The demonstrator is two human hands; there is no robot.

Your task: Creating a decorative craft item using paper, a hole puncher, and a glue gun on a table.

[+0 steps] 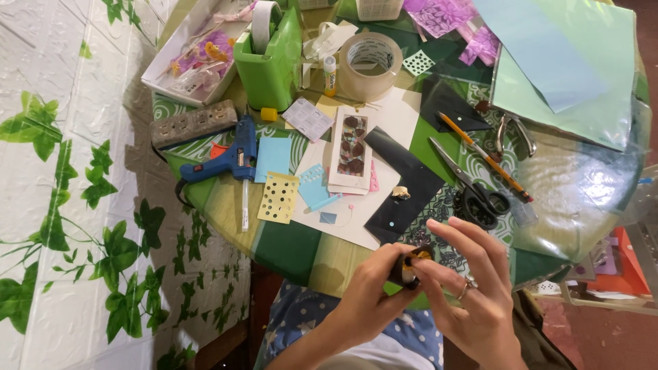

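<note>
Head-worn view, steeply down, close

Small dark roll (409, 266) with yellow-orange patches, pinched between both hands, near table edge

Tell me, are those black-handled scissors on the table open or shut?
Shut. The scissors lie flat on the table with both blades together as one narrow point, beside the orange pencil; neither hand touches them.

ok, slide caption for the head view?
Both hands pinch a small dark-and-yellow piece over a cluttered green craft table.
</note>
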